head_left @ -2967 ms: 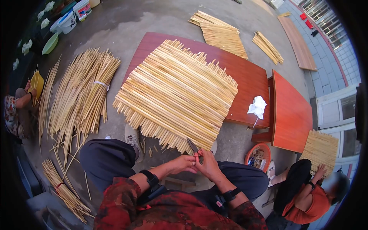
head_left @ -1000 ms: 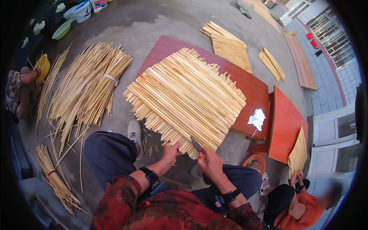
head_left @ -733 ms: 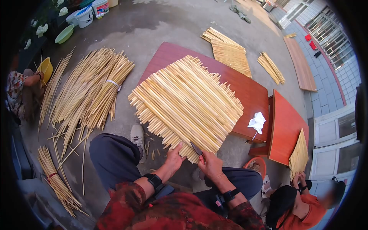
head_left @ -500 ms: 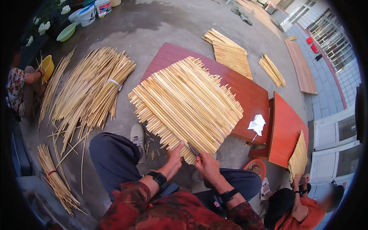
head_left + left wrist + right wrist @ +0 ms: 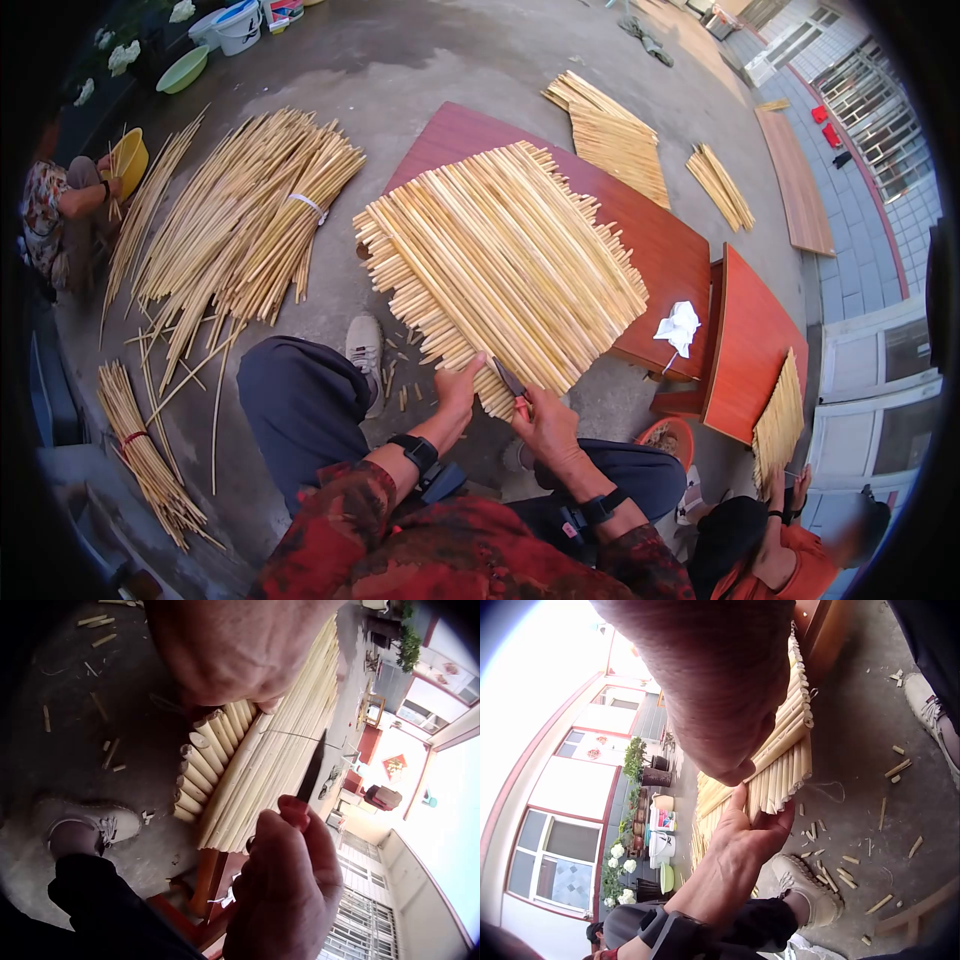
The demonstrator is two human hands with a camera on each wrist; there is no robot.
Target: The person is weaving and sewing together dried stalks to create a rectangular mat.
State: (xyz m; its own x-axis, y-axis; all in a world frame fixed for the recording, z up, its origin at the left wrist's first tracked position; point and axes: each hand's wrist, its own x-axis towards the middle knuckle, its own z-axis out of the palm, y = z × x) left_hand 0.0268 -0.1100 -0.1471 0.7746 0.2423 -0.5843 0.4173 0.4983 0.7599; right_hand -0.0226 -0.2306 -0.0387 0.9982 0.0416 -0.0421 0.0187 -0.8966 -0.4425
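Observation:
A mat of pale reed stalks lies over a dark red table, its near corner reaching toward the lap. The left hand grips that corner, thumb on top and fingers beneath, as the right wrist view shows on the mat and hand. The right hand holds a tool with red handles and a dark pointed blade at the mat's edge. In the left wrist view the right hand curls round the red handle, the blade beside a thin wire crossing the stalks.
Loose reed bundles lie on the ground at the left, with a tied bundle nearer. An orange basket stands by the right knee. One person sits at the right with another mat; another sits far left by a yellow basin.
The right hand has moved from beside the left to the mat's near corner, tool in it. The left hand has let go there and taken hold of the corner. The camera view has shifted slightly.

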